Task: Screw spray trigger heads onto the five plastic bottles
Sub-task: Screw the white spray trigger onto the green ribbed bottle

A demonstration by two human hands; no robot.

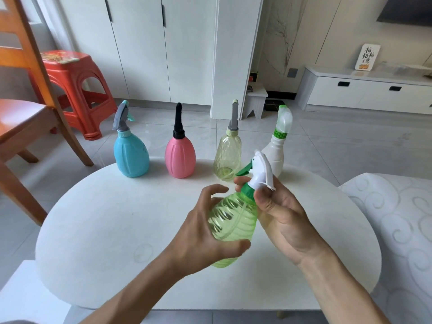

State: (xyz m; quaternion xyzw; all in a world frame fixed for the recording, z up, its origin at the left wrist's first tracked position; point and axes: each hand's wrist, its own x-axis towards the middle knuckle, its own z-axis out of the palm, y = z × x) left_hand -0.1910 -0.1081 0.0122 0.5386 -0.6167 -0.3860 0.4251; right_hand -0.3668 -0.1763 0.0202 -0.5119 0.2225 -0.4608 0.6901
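1. Above a round white table (93, 242), a person works on the last of five spray bottles; four others stand in a row along the far edge, each already wearing its head: a blue bottle (131, 155), a pink bottle (180, 157), a clear yellowish bottle (228, 157) and a white bottle (274, 157).
2. Held between both hands over the middle of the table, the green bottle (233, 218) tilts with its base toward the person and its neck up and away; its long axis runs from lower left to upper right.
3. Around the bottle's lower body the left hand (201, 237) forms a loose cradle, thumb underneath, fingers spread and partly lifted off the plastic.
4. Closed on the neck, the right hand (278, 213) pinches the green collar (247, 190) beneath the white trigger head (263, 173).
5. Pointing away to the left, toward the yellowish bottle, is the head's green nozzle (243, 170).
6. To finish well, the left hand should likely firm its hold so the bottle cannot spin, while the right turns the collar only, keeping the head in line with the neck to avoid cross-threading, until it seats snugly. Whether it is already tight cannot be told.
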